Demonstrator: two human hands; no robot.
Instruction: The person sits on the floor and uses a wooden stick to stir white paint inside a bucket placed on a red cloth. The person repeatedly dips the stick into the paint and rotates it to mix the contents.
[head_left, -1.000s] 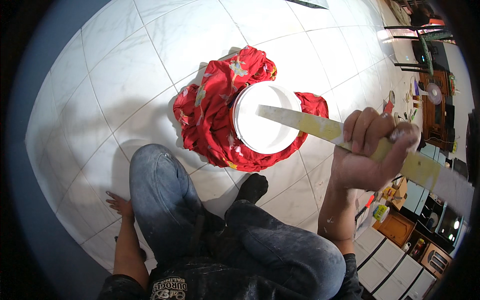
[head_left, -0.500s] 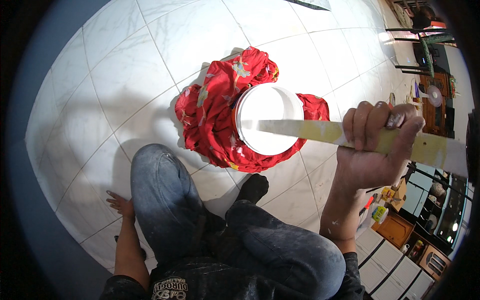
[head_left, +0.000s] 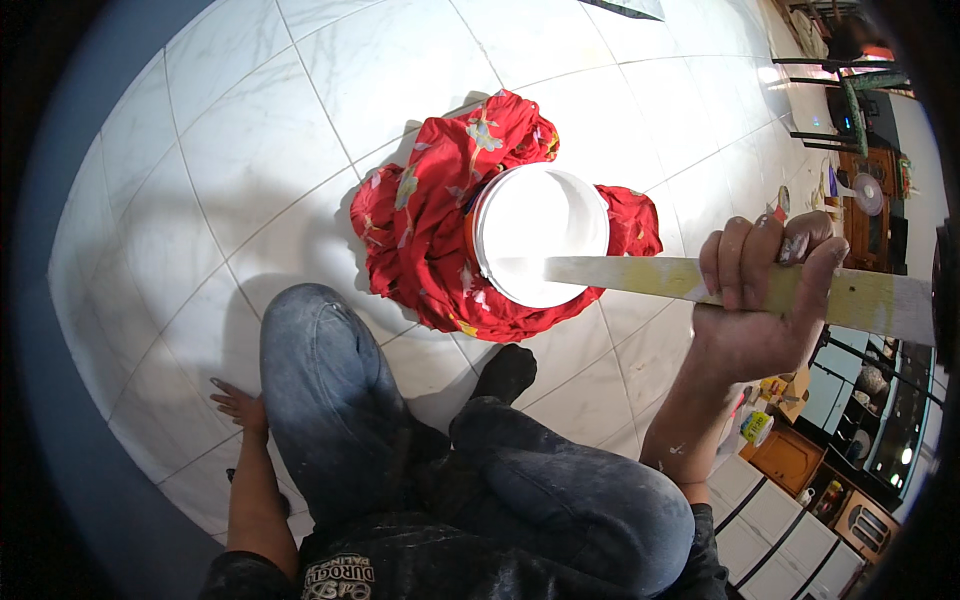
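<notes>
My right hand (head_left: 765, 275) is wrapped round a long flat stick (head_left: 640, 274), yellowish with white smears. Its far end reaches down into a white bucket (head_left: 604, 225), where pale white stuff shows inside; how full the bucket is I cannot tell. Beneath and around the bucket lies a bunched red cloth (head_left: 420, 220) with a flower pattern. White specks mark my right fingers and forearm. My left hand (head_left: 238, 404) rests on the tiled floor beside my bent left knee, fingers spread, holding nothing.
White tiles (head_left: 250, 130) cover the floor, with a blue-grey wall (head_left: 60, 420) along the left. My bent legs (head_left: 560, 490) are close to the cloth. At the right are a fan (head_left: 868, 194), wooden cabinets (head_left: 785, 458) and a dark-framed chair (head_left: 850, 110).
My right hand and the stick have shifted slightly right and down in the picture, the stick's end now nearer the bucket's near rim. My left hand stays on the floor.
</notes>
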